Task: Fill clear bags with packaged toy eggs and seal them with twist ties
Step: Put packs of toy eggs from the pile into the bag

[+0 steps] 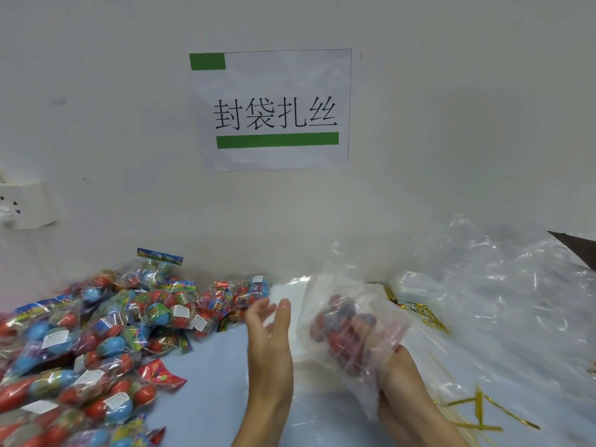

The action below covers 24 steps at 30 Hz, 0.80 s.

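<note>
Right hand (404, 379) low at frame bottom, gripping clear bag (351, 321) from below, red toy eggs inside. Left hand (269, 337) just beside bag, fingers straight, holding nothing. Pile of packaged eggs (96, 333) on bench (209, 375) at left. Gold twist ties (477, 411) at right among loose bags (503, 301).

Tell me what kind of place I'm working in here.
Probably a packing station in a small factory or workshop: a printed Chinese sign taped to the wall, a heap of packaged toy eggs on the table, loose clear bags and gold twist ties.
</note>
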### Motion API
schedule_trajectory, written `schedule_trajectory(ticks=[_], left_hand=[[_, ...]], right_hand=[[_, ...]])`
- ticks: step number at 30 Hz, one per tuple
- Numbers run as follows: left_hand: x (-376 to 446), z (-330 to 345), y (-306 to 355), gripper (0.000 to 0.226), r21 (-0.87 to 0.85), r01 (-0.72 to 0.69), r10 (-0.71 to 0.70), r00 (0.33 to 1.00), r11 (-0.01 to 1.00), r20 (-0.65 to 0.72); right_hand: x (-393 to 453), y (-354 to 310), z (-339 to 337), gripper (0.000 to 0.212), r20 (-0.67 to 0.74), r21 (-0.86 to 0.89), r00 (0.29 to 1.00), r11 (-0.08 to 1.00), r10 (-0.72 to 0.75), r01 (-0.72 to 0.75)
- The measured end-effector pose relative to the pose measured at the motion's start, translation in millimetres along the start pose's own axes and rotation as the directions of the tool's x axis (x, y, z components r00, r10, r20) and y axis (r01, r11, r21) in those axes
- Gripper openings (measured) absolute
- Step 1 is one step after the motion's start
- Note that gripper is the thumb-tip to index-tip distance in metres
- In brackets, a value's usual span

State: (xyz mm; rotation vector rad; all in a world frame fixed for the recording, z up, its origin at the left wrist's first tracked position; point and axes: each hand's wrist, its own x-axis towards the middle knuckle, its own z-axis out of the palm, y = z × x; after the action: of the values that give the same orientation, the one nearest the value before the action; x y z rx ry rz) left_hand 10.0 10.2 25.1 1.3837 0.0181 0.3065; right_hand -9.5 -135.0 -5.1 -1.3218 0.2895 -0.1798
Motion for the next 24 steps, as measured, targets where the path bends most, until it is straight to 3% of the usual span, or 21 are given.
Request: schedule_trajectory(ticks=[2,4,7,10,14,16,18,20,22,24], left_hand=[[3.1,-0.6,-9.1,0.073,-0.045,0.141,-0.133,0.98,0.989,0.144],[1.1,5.7,-15.9,0.091,-0.09,0.231,-0.197,0.938,0.969,0.285],[-5.0,17.9,-24.2,0.092,-0.199,0.241,-0.144,0.902,0.95,0.407],[-5.4,21.2,-31.3,0.093,-0.223,0.28,-0.157,0.881,0.934,0.447],[-5.6,20.9,-39.1,0.085,-0.167,0.286,-0.17,0.851,0.943,0.498],[-6.6,21.1,-40.6,0.075,-0.134,0.289,-0.18,0.833,0.948,0.523],[-6.2,19.7,-39.5,0.073,-0.099,0.266,-0.178,0.835,0.959,0.52],[-6.9,17.5,-31.2,0.086,-0.048,0.198,-0.155,0.874,0.979,0.461],[-6.1,12.6,-20.1,0.1,-0.002,0.111,-0.103,0.936,0.994,0.337],[-3.0,7.1,-14.4,0.094,0.018,-0.012,0.009,0.98,1.0,0.197]], right_hand=[[-0.8,-2.0,-0.7,0.03,0.025,0.136,0.998,0.989,0.062,-0.065],[-4.4,-6.3,2.4,0.033,0.071,0.315,0.991,0.94,0.111,-0.127],[-18.4,-18.6,15.5,0.039,0.259,0.538,0.959,0.807,0.117,-0.244],[-22.0,-18.6,22.2,0.051,0.327,0.636,0.939,0.709,0.11,-0.305],[-20.5,-15.3,25.7,0.052,0.276,0.753,0.955,0.594,0.108,-0.285],[-17.9,-13.4,25.8,0.054,0.245,0.753,0.964,0.605,0.107,-0.259],[-15.2,-13.4,24.2,0.054,0.222,0.714,0.972,0.668,0.07,-0.211],[-15.3,-15.5,23.4,0.047,0.216,0.685,0.976,0.706,0.039,-0.18],[-16.1,-15.1,21.4,0.043,0.198,0.642,0.98,0.751,0.029,-0.152],[-9.6,-8.6,14.2,0.022,0.132,0.554,0.991,0.83,-0.013,-0.063]])
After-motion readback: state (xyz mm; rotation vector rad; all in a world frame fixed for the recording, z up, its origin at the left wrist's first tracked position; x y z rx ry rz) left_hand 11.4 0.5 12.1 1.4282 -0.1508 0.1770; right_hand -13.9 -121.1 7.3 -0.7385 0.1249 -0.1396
